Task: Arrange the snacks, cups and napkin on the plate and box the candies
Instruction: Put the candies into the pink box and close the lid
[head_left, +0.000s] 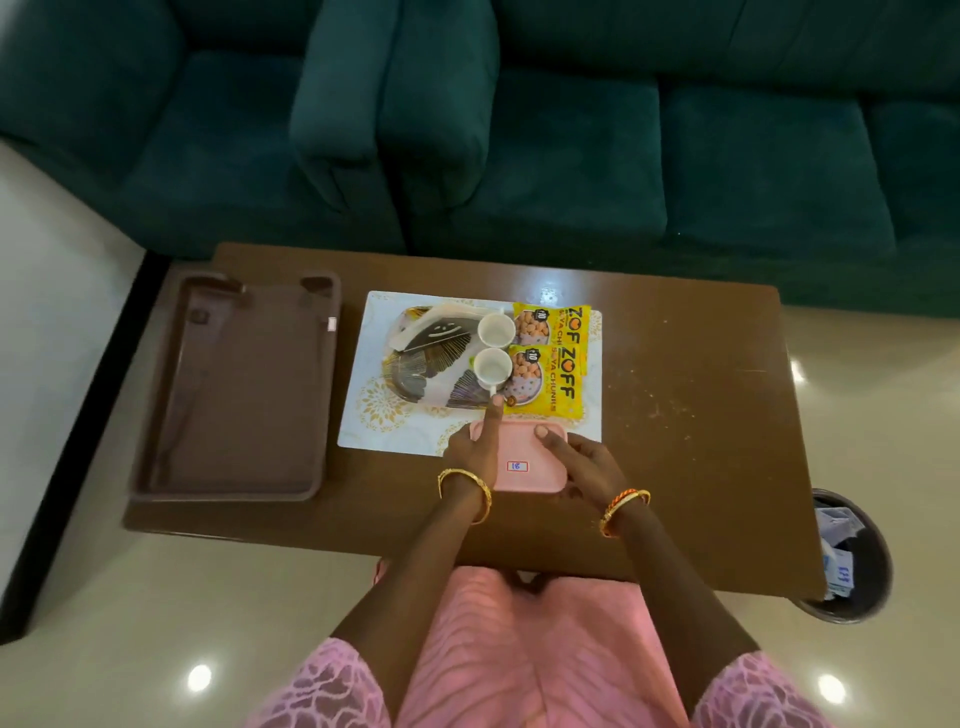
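Left hand: your left hand (470, 446) rests on the near-left edge of the pink box (522, 460), fingers (492, 413) stretched out flat, forefinger reaching to the plate (415, 364).
Right hand: your right hand (584, 460) lies on the box's right side, fingers loosely spread, thumb on the lid.
Box: lidded, on the worktop (701, 415), overlapping the near edge of the white mat (371, 415).
Plate: holds a napkin (441, 332) and two white cups (493, 348).
Snacks: two yellow packets (550, 358) just right of the cups.
Brown tray: (234, 384) at left, well apart.
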